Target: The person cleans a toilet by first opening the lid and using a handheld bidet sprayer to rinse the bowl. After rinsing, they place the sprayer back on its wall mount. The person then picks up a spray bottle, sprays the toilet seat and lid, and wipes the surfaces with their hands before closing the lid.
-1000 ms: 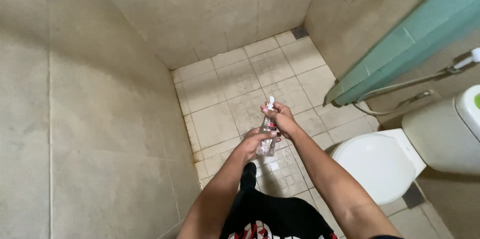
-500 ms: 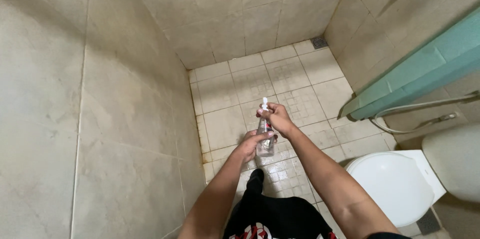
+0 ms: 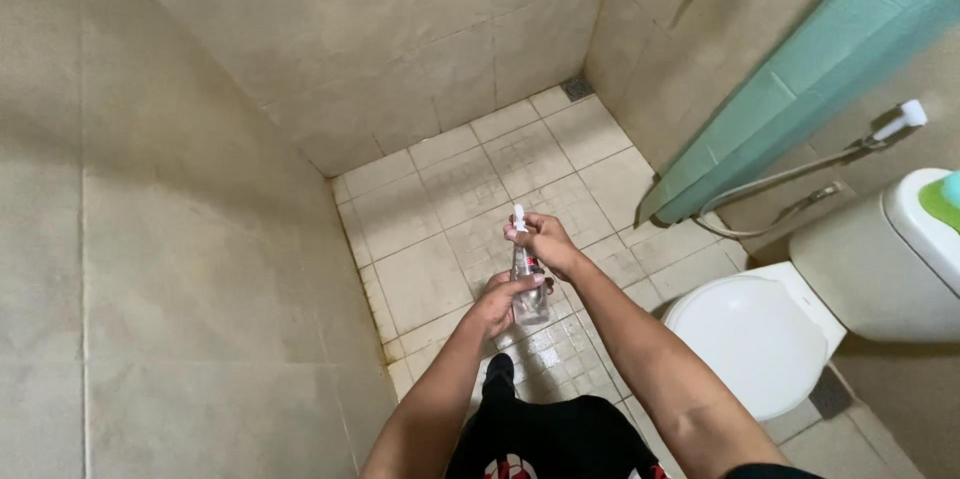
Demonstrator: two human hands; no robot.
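Observation:
A clear plastic spray bottle [image 3: 526, 279] with a white nozzle is held upright in front of me over the tiled bathroom floor [image 3: 450, 199]. My left hand [image 3: 505, 301] grips the bottle's lower body. My right hand [image 3: 543, 242] wraps the neck and top near the nozzle. Both forearms reach in from the bottom of the view.
A white toilet [image 3: 770, 339] with its lid down stands at the right, its tank [image 3: 880, 259] behind it. A bidet sprayer with hose [image 3: 890, 129] hangs on the right wall beside a green towel or curtain [image 3: 800, 89]. Beige tiled walls close in left and back; a floor drain [image 3: 577, 89] sits in the far corner.
The view has shifted so the toilet and sprayer sit further into view again. Both hands stay on the bottle in the same grip, with little movement.

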